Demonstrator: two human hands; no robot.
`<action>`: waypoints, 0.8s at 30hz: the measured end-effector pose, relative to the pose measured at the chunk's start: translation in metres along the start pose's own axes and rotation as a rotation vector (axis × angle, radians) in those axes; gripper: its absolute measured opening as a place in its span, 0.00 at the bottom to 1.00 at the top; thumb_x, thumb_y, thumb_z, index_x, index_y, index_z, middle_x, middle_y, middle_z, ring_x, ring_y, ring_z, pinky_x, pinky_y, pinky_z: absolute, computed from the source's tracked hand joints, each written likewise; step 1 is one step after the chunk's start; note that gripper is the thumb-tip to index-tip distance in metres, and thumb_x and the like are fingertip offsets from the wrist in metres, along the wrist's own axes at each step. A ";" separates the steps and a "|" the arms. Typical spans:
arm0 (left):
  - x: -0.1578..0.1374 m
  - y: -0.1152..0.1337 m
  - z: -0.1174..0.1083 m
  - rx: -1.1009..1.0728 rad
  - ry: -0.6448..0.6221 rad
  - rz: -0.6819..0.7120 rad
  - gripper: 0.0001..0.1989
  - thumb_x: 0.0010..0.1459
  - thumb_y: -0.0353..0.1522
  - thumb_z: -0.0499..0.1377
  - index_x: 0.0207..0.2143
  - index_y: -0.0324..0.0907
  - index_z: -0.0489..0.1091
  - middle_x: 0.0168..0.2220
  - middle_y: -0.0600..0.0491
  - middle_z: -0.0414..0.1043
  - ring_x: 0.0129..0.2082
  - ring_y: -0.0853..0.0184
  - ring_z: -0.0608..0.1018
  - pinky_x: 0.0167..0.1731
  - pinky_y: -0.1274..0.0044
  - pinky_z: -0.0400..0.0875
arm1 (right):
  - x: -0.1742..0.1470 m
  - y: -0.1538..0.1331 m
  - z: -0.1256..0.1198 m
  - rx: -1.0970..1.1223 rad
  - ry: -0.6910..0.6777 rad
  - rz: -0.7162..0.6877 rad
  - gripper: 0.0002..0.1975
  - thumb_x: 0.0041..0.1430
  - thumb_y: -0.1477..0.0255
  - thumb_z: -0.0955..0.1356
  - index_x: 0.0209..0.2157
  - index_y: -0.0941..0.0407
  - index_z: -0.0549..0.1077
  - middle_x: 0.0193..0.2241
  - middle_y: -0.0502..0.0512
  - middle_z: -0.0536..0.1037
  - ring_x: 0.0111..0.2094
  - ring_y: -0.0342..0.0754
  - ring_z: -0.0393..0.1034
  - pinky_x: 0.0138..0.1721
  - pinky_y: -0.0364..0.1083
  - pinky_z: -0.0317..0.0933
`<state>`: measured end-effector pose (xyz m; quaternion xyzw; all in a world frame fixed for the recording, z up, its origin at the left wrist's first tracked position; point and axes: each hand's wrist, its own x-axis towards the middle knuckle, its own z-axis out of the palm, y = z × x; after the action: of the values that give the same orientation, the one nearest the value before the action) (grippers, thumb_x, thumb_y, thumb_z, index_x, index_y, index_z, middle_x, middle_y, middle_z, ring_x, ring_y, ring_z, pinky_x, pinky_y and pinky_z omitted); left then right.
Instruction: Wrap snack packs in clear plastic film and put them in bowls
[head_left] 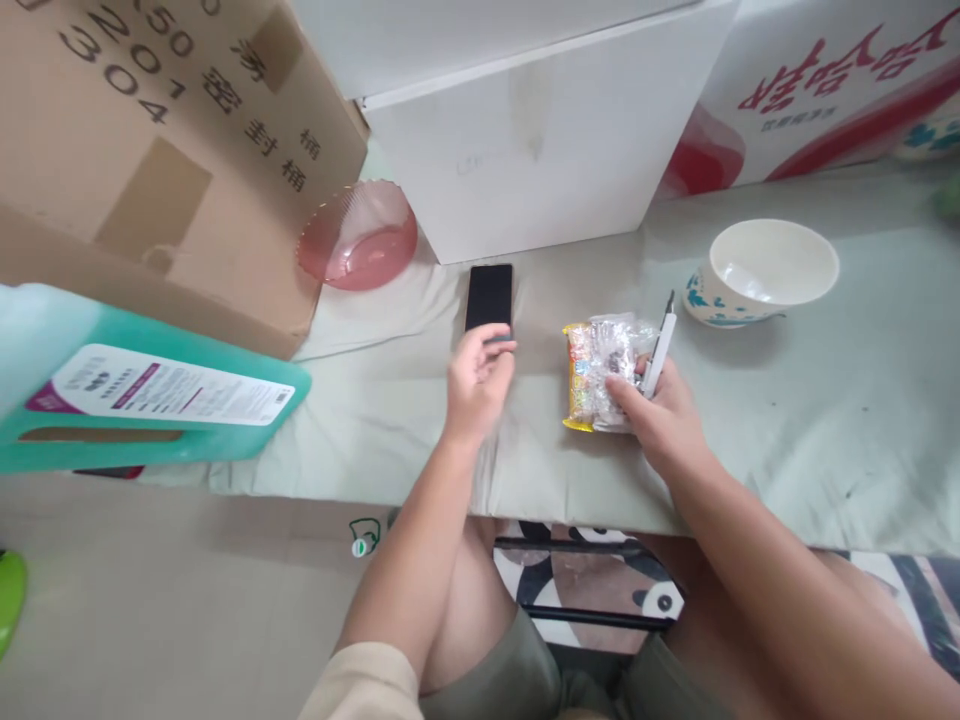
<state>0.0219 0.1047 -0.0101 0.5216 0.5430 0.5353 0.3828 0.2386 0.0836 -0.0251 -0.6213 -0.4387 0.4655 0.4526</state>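
We note a cloth-covered tabletop (750,440), its near edge running just above the person's knees. The right hand (664,405) is closed, thumb on top, pinching a clear, crinkled plastic packet (604,375) with a yellow edge along its left side; we place the packet a little back from the near edge, though we cannot tell whether it rests on the cloth or is raised off it. Along with it, the same hand carries a slim white tool (660,350), its dark tip pointing away from the near edge. The left hand (480,385) grips nothing that we can see: fingers loosely bent, thumb apart from them, over the near end of a black phone (489,298). Contact there we cannot judge. Farther from the near edge than the phone, we record a white box (517,160); left of that, a pink glass bowl (360,240) beside a large brown carton (187,160). By the near edge at the left, a green jug (247,370) with a white label. Toward the right, farther back than the packet, a white bowl (772,265) with blue patterning, and behind it a red-and-white box (817,110).
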 end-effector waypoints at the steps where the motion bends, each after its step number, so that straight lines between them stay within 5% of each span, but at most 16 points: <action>1: 0.004 -0.002 -0.012 0.027 0.083 0.008 0.14 0.57 0.34 0.60 0.45 0.42 0.73 0.47 0.46 0.78 0.43 0.63 0.82 0.40 0.74 0.78 | 0.001 -0.001 0.002 -0.011 0.001 0.015 0.20 0.48 0.59 0.74 0.34 0.51 0.62 0.25 0.44 0.66 0.27 0.45 0.62 0.31 0.48 0.58; 5: 0.017 -0.013 -0.056 0.154 0.277 -0.014 0.17 0.54 0.33 0.60 0.46 0.41 0.75 0.38 0.48 0.80 0.39 0.62 0.83 0.36 0.74 0.78 | 0.002 -0.004 0.006 -0.077 0.009 0.015 0.19 0.48 0.59 0.74 0.34 0.51 0.63 0.27 0.46 0.70 0.29 0.47 0.64 0.33 0.49 0.58; 9: 0.046 -0.013 -0.085 0.328 0.355 0.009 0.19 0.53 0.30 0.58 0.49 0.41 0.72 0.51 0.45 0.78 0.44 0.60 0.83 0.43 0.69 0.79 | 0.000 -0.009 0.009 -0.152 -0.002 0.034 0.19 0.48 0.58 0.73 0.35 0.52 0.65 0.30 0.49 0.73 0.32 0.50 0.66 0.36 0.51 0.59; 12: 0.084 -0.002 -0.099 0.590 0.335 0.124 0.25 0.51 0.26 0.59 0.54 0.42 0.69 0.56 0.45 0.76 0.57 0.57 0.77 0.61 0.65 0.70 | 0.000 -0.011 0.011 -0.179 -0.011 0.061 0.19 0.48 0.57 0.72 0.36 0.52 0.65 0.33 0.50 0.74 0.35 0.52 0.68 0.38 0.53 0.60; 16: 0.134 0.012 -0.113 0.994 0.245 0.119 0.30 0.52 0.27 0.63 0.59 0.38 0.66 0.63 0.41 0.68 0.67 0.53 0.67 0.69 0.63 0.57 | 0.000 -0.012 0.012 -0.178 -0.016 0.059 0.19 0.47 0.56 0.72 0.36 0.51 0.65 0.34 0.52 0.74 0.37 0.55 0.69 0.40 0.54 0.60; 20: 0.154 0.016 -0.125 1.263 0.067 -0.077 0.31 0.54 0.30 0.64 0.60 0.36 0.65 0.62 0.37 0.68 0.65 0.48 0.68 0.66 0.59 0.61 | 0.001 -0.013 0.011 -0.152 -0.021 0.086 0.21 0.46 0.56 0.73 0.35 0.52 0.64 0.34 0.52 0.75 0.37 0.55 0.70 0.40 0.55 0.61; 24: 0.150 0.014 -0.129 1.376 0.059 -0.209 0.15 0.59 0.33 0.60 0.49 0.42 0.73 0.54 0.39 0.75 0.56 0.46 0.75 0.56 0.57 0.69 | 0.003 -0.013 0.010 -0.116 -0.042 0.078 0.20 0.47 0.56 0.72 0.36 0.52 0.64 0.35 0.52 0.74 0.37 0.54 0.69 0.40 0.54 0.61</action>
<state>-0.1258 0.2259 0.0422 0.5759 0.8164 0.0436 0.0000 0.2274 0.0906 -0.0144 -0.6532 -0.4496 0.4697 0.3880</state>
